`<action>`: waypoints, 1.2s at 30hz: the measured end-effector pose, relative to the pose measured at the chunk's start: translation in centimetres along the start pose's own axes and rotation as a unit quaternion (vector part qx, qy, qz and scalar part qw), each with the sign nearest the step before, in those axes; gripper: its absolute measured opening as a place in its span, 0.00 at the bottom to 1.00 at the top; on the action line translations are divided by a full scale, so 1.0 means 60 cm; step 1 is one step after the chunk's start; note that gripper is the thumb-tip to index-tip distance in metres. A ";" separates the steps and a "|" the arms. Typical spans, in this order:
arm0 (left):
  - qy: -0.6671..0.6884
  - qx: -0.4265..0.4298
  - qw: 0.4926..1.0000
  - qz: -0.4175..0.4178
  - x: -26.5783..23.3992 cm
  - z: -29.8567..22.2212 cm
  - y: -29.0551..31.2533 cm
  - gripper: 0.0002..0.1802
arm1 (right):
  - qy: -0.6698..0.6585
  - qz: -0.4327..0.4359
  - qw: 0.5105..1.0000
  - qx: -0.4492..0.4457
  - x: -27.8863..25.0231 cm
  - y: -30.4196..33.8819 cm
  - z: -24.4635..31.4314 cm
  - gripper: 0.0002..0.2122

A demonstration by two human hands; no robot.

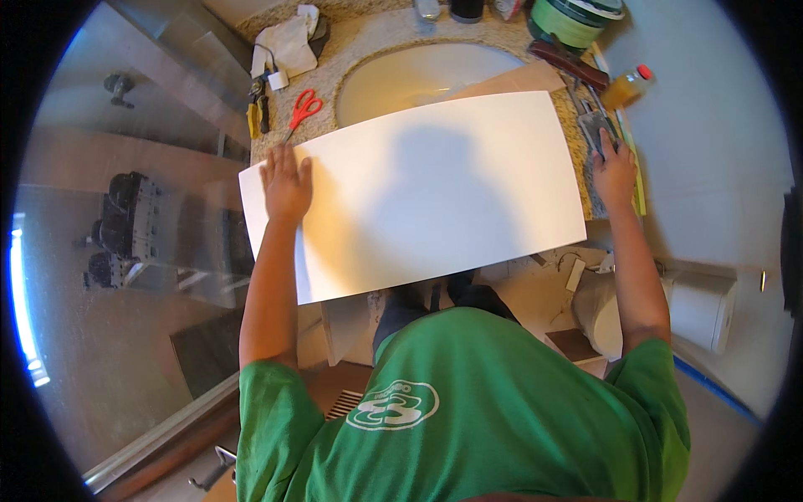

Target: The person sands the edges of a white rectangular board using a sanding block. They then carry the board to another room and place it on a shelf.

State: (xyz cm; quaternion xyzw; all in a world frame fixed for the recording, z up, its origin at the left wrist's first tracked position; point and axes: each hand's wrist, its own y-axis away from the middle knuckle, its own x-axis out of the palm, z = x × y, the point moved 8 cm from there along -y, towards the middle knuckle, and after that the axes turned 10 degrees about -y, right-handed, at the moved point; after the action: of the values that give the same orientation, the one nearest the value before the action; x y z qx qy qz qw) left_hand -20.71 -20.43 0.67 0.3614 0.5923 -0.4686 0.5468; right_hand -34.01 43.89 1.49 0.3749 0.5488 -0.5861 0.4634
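1. So we've got a big white rectangular sheet (452, 201) on the near side of the oval white sink basin (389, 84), hiding the basin's near rim from our view. There's a head-and-shoulders shadow across it.
2. Our left hand (288, 186) is laid out flat, fingers extended, on the sheet's left end, nearer to us than the basin and off to its left.
3. Our right hand (616, 173) is well right of the basin, fingertips on a flat dark-grey piece (594, 128). Honestly can't tell if we're pinching it or just touching it.
4. Left of the basin, on the speckled tan stone countertop (324, 121), we've got red-handled scissors (306, 104), with their blade end toward the sheet, and a small white plug-in cube (278, 80).
5. A tan flat piece (520, 80) sits over the basin's right side, partly under the sheet as we see it.
6. Right of the basin we've also got a green tub (565, 25) and a red-capped clear bottle of amber liquid (626, 88).
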 end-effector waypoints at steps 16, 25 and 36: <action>0.131 0.241 0.961 0.020 -0.021 -0.386 -0.021 0.35 | -0.183 0.194 0.933 -0.243 -0.006 0.194 0.346 0.27; 0.019 0.060 0.998 -0.019 -0.016 -0.085 0.009 0.36 | -0.109 0.122 0.971 -0.174 0.055 0.029 0.357 0.26; 0.130 -0.191 0.972 -0.030 -0.019 0.179 0.116 0.33 | -0.028 0.047 0.996 0.067 0.094 -0.107 0.178 0.31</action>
State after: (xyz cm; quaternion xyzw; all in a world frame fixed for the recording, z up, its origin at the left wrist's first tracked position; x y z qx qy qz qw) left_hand -10.68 -28.46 1.10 0.2904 0.7476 -0.3124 0.5091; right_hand -41.02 32.39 -0.70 0.4138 0.4768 -0.6096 0.4795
